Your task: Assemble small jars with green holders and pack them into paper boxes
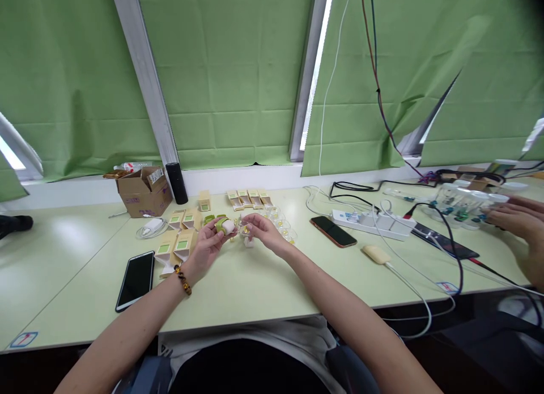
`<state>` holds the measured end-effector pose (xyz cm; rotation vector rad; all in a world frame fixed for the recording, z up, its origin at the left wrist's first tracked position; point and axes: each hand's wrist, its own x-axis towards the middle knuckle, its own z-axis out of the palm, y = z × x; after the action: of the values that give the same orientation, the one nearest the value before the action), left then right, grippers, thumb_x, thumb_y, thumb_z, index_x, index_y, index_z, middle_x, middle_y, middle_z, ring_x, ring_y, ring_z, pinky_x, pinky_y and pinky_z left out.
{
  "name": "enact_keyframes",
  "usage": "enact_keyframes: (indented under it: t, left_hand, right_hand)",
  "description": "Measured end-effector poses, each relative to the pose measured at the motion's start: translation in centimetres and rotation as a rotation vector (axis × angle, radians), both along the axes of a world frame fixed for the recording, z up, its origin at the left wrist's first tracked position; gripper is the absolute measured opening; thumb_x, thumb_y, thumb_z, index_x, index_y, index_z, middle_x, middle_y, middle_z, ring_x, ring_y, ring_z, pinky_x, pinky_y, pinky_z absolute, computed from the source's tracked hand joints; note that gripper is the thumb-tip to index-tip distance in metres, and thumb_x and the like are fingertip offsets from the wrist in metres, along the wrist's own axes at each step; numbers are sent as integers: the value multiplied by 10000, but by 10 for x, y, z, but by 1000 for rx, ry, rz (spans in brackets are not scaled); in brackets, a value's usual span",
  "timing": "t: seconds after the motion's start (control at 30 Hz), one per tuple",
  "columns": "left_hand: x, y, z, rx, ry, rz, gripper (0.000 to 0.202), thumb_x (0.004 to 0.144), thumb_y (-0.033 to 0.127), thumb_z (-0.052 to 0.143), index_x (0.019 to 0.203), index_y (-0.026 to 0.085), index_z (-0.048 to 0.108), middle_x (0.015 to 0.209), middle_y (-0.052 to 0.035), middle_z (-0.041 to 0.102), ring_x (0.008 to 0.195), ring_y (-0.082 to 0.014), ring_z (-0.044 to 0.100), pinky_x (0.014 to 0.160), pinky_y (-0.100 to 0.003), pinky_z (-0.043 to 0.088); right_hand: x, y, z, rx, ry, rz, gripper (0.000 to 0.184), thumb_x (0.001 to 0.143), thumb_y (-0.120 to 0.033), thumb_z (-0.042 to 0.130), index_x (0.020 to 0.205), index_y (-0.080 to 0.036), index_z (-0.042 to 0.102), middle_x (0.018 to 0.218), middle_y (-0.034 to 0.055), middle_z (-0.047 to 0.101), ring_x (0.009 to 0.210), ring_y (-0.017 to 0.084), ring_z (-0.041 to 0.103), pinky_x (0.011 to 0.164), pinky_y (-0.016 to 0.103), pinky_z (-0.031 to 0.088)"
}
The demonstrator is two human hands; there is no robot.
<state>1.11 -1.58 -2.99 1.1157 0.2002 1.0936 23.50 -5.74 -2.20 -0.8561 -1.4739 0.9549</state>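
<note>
My left hand (207, 241) has its fingers wrapped round a small rounded green-and-white object (225, 226). Close beside it, the fingers of my right hand (264, 233) pinch a small clear piece (243, 228), whose kind is too small to make out. Just below the right fingers lies a little white piece (249, 242) on the table. Several clear round plastic cups with yellow bits (285, 226) sit behind my right hand. To the left of my left hand stand open cream cartons with green windows (165, 245). Green pieces (209, 219) lie behind the left fingers.
A phone (135, 280) lies at left, another phone (333, 231) at right. Beyond are a cardboard box (144, 193), a black cylinder (176, 183) and a row of small cartons (250, 199). A power strip (374, 224) with cables spreads rightward. Another person's hand (521, 218) touches clear containers (465, 201).
</note>
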Motion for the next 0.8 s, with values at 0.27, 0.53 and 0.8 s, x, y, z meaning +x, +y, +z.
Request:
enact_keyframes:
  t: [0.27,0.53,0.8]
  left_hand:
    - [0,3,-3,-7,-26,0,513,802,227,927,1255,144,703,1223,-120,743,1096,-235,750,1152,-465,530]
    - [1,4,-6,-3,-35,7,485,823,218,905,1261,157,704,1274,-112,730,1143,-237,732,1170,-461,526]
    - [2,4,-6,-15,-10,38,464,838,219,894,1256,166,700,1276,-102,735,1168,-232,732,1155,-427,543]
  right_hand:
    - [-13,3,-4,5,201,-143,531,806,-654,841,1078,-247,633,973,28,769,689,135,624,673,310,572]
    - [-20,-2,-5,4,297,-78,453,841,-618,836,1083,-264,687,997,26,772,897,206,739,884,470,687]
    - [-19,2,-14,22,251,-9,565,818,-471,897,1307,-280,690,1388,81,674,1172,252,724,1078,478,616]
